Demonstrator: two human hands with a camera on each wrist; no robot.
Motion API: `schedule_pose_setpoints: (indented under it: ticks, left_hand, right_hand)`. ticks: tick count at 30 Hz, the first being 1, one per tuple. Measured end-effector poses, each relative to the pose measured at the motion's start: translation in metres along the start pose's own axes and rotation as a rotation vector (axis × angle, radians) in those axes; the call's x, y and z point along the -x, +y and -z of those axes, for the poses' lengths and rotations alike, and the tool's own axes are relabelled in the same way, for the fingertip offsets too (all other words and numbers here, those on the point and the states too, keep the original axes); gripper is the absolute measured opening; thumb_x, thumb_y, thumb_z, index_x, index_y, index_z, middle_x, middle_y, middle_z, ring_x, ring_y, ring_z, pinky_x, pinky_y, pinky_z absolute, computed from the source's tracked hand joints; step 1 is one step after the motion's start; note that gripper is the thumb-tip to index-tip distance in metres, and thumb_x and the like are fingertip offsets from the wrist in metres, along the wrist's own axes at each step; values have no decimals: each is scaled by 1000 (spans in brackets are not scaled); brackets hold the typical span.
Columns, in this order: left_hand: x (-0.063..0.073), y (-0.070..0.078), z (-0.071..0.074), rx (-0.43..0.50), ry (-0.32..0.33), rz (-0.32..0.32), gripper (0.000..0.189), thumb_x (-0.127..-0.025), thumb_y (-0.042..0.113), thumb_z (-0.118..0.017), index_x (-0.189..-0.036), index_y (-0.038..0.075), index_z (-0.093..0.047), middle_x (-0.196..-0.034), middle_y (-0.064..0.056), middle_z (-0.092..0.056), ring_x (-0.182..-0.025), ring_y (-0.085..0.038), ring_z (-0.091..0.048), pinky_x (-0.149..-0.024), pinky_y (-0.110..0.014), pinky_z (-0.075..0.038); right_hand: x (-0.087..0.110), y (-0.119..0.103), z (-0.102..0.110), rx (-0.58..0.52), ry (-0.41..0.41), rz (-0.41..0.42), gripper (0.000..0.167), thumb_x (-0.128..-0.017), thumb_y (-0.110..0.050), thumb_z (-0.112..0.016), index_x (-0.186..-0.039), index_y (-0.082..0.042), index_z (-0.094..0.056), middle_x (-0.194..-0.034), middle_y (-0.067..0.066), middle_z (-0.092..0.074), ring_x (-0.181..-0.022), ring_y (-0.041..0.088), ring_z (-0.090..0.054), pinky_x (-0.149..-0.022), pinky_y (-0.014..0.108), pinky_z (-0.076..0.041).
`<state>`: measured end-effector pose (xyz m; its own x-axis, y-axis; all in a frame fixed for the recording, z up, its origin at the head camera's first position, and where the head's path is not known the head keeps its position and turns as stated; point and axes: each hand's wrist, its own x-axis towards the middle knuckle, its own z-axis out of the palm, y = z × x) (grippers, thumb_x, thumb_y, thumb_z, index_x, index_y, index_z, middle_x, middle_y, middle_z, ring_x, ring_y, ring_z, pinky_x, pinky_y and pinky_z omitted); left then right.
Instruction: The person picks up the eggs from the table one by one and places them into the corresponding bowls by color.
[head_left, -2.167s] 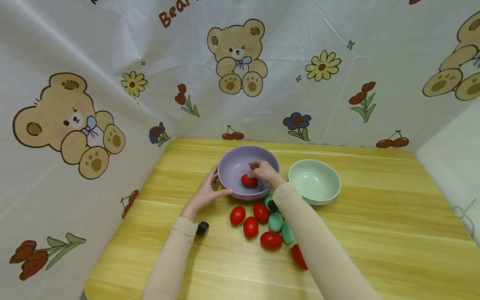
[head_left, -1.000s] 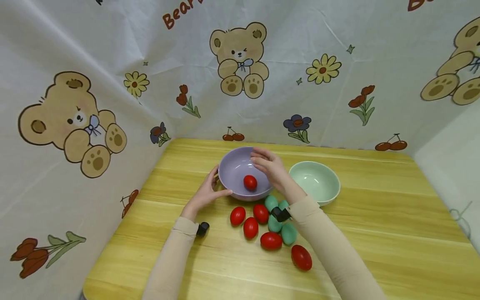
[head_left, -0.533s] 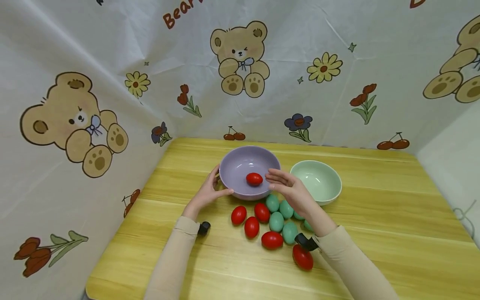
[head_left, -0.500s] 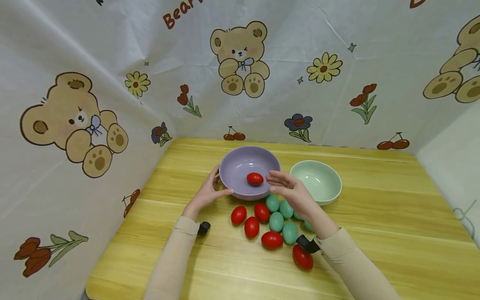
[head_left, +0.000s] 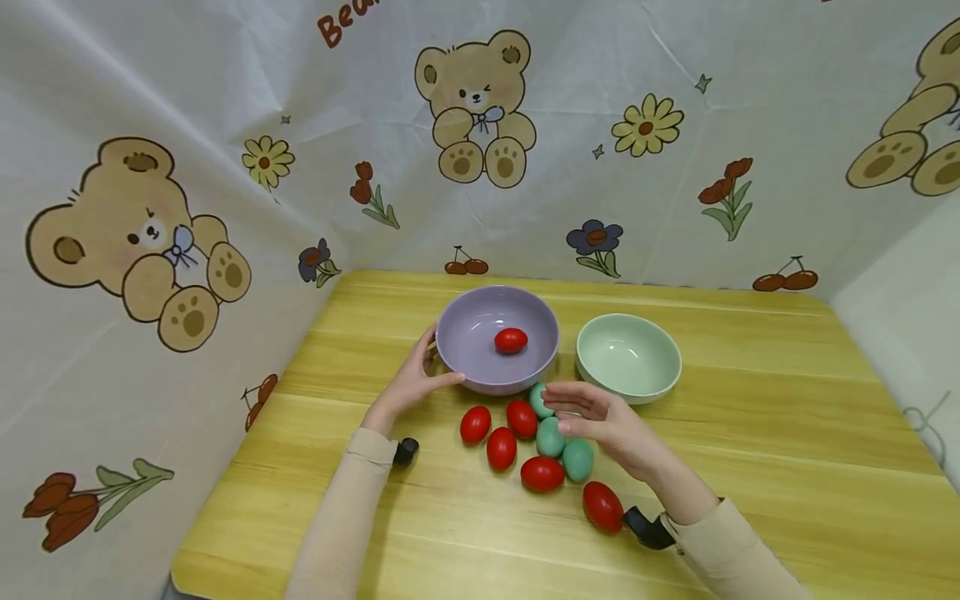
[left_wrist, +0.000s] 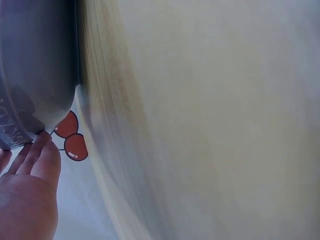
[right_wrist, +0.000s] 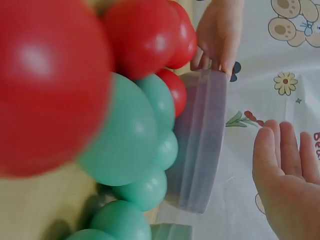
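Observation:
My left hand (head_left: pixel 409 385) holds the purple bowl (head_left: pixel 480 377) by its left side, thumb along the near rim and fingers around the outer wall. In the left wrist view its fingertips (left_wrist: pixel 45 145) touch the bowl's grey-looking side. One red egg (head_left: pixel 511 340) lies inside the bowl. My right hand (head_left: pixel 611 422) hovers with loosely extended fingers and nothing in it, above the green eggs (head_left: pixel 551 437), partly hiding them. Several red eggs (head_left: pixel 502 449) lie in front of the bowl. Another red egg (head_left: pixel 603 507) is nearest the right wrist.
A light green bowl (head_left: pixel 628 357) with no eggs in it stands right of the purple one. All rest on a yellow wooden table (head_left: pixel 787 417), backed by a white curtain (head_left: pixel 570 67) printed with bears. Black wrist cameras sit on both wrists.
My right hand let go of the red egg inside the purple bowl, then drew back toward me and right, over the green eggs. The egg rolled a little. My left hand stayed on the bowl.

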<state>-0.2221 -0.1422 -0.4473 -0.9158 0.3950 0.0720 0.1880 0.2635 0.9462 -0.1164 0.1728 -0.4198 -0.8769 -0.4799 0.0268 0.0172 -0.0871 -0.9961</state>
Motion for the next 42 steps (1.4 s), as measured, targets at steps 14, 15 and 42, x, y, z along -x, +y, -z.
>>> schedule_pose_setpoints:
  ticks: [14, 15, 42]
  left_hand:
    - [-10, -31, 0, -41, 42, 32, 102, -75, 30, -79, -150, 18, -11, -149, -9, -20, -130, -31, -30, -106, -36, -27]
    - [-11, -33, 0, -39, 43, 30, 102, -75, 30, -79, -150, 19, -11, -149, -8, -20, -130, -31, -30, -106, -36, -27]
    - [-3, -2, 4, 21, -13, 0, 97, -79, 12, -75, -149, 5, -8, -148, -22, -15, -129, -42, -28, -106, -49, -23]
  right_hand:
    - [46, 23, -1, 119, 4, -56, 42, -86, 1, -61, -126, 8, -47, -127, 29, -46, -117, 42, -44, -97, 32, -41]
    - [49, 25, -1, 120, 17, -52, 42, -86, 1, -60, -125, 9, -47, -126, 30, -46, -116, 40, -46, -96, 31, -41]
    - [81, 48, 1, 260, 226, -147, 42, -82, -6, -70, -120, 1, -55, -120, 19, -55, -108, 26, -53, -91, 21, -43]
